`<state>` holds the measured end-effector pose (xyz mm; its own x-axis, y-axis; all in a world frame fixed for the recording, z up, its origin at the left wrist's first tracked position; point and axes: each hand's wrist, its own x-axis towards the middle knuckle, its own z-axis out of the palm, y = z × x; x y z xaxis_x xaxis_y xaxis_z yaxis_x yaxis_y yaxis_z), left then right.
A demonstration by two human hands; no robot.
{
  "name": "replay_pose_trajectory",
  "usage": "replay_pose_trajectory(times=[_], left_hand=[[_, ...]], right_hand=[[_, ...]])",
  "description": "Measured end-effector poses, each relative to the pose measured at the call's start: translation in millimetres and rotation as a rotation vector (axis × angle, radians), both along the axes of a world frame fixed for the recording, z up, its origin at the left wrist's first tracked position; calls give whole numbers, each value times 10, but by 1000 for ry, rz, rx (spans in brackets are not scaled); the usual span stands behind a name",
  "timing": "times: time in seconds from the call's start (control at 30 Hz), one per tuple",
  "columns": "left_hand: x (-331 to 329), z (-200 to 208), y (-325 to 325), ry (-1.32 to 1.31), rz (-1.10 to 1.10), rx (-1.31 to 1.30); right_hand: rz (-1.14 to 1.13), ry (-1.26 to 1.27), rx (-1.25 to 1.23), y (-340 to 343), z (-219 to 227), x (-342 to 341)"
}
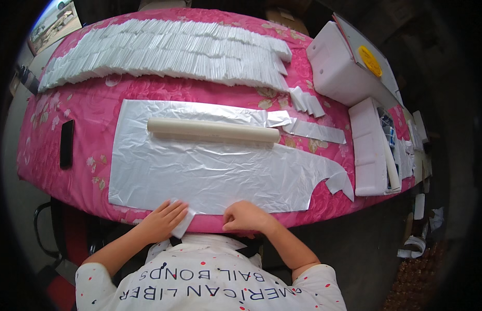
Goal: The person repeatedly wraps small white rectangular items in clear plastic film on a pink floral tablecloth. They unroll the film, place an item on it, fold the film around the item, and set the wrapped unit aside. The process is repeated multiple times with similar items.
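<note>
My left hand [171,216] lies flat with its fingers stretched out on a small folded white piece [184,225] at the table's near edge. Closed and curled, my right hand [243,216] rests at the near edge of a silvery sheet [199,181]; whatever its fingers hold, if anything, is hidden. The thin, wrinkled sheet spreads over the pink flowered tablecloth [85,135], its right end cut or torn into a curve. Across its upper part lies a long cream-coloured tube [212,130]. A silvery strip [316,131] and a small folded piece [277,118] are by the tube's right end.
Rows of folded white pieces [163,52] cover the far side, with a few loose ones [307,101] at their right. A black phone [67,144] lies left. On the right stand a white foam box [334,65] bearing a yellow ring [369,61], and an open foam box [368,150].
</note>
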<state>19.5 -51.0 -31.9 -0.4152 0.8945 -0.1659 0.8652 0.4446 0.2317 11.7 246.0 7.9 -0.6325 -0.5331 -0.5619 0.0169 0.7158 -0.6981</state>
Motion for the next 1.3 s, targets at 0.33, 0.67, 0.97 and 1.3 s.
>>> replay_pose_trajectory(times=[0.33, 0.67, 0.97, 1.3], left_hand=[[93, 201, 254, -311, 322, 777], [-132, 215, 445, -184, 516, 746], [-170, 189, 519, -255, 565, 640], [-289, 234, 656, -243, 408, 610]], right_hand=[[-114, 501, -684, -572, -198, -38], [-874, 1651, 294, 2385, -176, -1812], [-536, 1275, 453, 3180, -402, -2223], [-307, 1003, -132, 1510, -122, -1552]])
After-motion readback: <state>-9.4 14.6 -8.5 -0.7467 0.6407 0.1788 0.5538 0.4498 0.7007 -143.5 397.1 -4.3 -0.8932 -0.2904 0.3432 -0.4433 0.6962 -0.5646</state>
